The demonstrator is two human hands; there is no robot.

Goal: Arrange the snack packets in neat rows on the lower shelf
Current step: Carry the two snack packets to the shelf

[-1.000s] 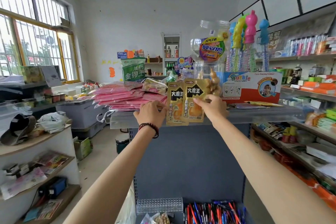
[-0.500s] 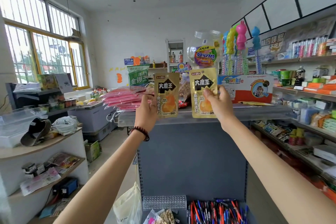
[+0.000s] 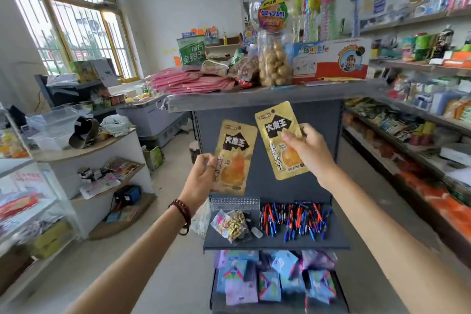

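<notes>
- Gold foil packets, two alike, sit one in each hand. Our left hand (image 3: 201, 178) pinches the left packet (image 3: 235, 158) by its lower left edge. Our right hand (image 3: 305, 150) pinches the right packet (image 3: 276, 135) at its right side, thumb on the printed face.
- Both packets hang in the air before the grey back panel (image 3: 262, 186), below the top shelf (image 3: 254, 100). Their long axes are near upright, the left top leaning toward one o'clock, the right toward eleven.
- From both packets the lower shelf (image 3: 280, 243) lies at six o'clock, well apart. Pens (image 3: 293, 219) cover its right half, and a clear snack bag (image 3: 230, 224) lies on its left.
- We judge the coming move to be a drop toward six o'clock, with our left hand lower and nearer.
</notes>
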